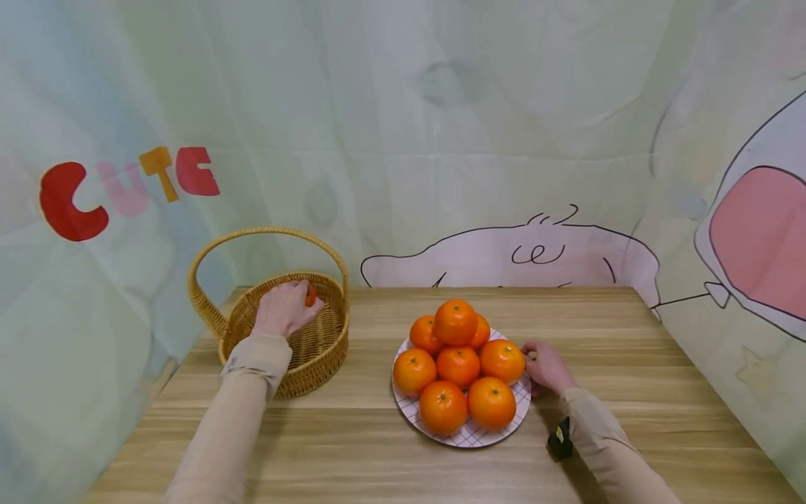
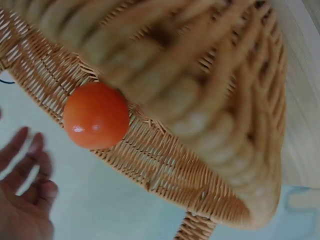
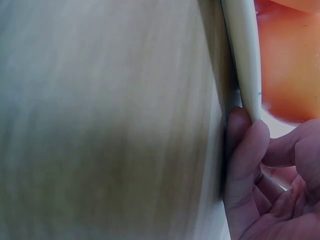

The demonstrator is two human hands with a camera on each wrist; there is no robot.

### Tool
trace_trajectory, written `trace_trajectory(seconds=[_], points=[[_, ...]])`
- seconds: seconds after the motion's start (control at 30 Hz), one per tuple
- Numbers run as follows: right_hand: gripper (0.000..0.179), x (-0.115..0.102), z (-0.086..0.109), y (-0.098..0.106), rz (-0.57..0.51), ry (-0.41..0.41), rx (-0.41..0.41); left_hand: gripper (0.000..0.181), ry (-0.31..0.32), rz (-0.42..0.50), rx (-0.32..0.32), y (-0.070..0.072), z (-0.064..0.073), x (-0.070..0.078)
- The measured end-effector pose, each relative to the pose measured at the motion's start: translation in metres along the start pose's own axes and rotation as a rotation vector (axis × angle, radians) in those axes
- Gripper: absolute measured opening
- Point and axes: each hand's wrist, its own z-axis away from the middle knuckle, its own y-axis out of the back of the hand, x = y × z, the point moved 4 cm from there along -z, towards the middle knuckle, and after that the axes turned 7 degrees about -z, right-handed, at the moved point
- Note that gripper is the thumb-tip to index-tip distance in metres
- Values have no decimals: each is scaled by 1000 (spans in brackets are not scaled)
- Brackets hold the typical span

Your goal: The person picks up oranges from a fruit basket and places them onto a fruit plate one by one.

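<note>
Inside the wicker basket (image 1: 317,374), one orange (image 2: 96,116) lies against the woven wall. Over the basket, my left hand (image 1: 286,308) hangs with its fingers loosely bent. In the left wrist view, a gap shows between those fingers and the orange, and the palm holds nothing. On the right, my right hand (image 1: 549,367) grips the rim of a checked plate (image 1: 471,437). The right wrist view shows fingertips under the plate's edge (image 3: 246,55) and the thumb above it. Several oranges (image 1: 458,367) are piled on the plate, one perched on top.
The basket's tall arched handle (image 1: 271,231) rises over its opening. Everything stands on a wooden table (image 1: 371,448). A printed curtain (image 1: 390,140) hangs close behind it and at both sides. A small black object (image 1: 560,441) is at my right wrist.
</note>
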Motion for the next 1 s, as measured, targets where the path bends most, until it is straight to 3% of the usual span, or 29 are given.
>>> trace_trajectory(seconds=[0.07,0.3,0.4,0.67,0.87,1.0], points=[[17,-1,1,0,-3,-2,-2,55,37,1,-72,-4,1,-6],[16,1,0,0,2,-8,6,79,122,24,-295,-11,6,-12],[17,1,0,-1,4,-17,1,84,140,28,-353,-11,7,-12],[18,1,-1,0,-25,-32,-24,87,160,54,-455,-13,6,-10],[16,2,-1,1,-43,17,-33,86,170,62,-481,-13,4,-7],[16,1,-1,1,-33,-13,-13,85,183,72,-505,-13,4,-4]])
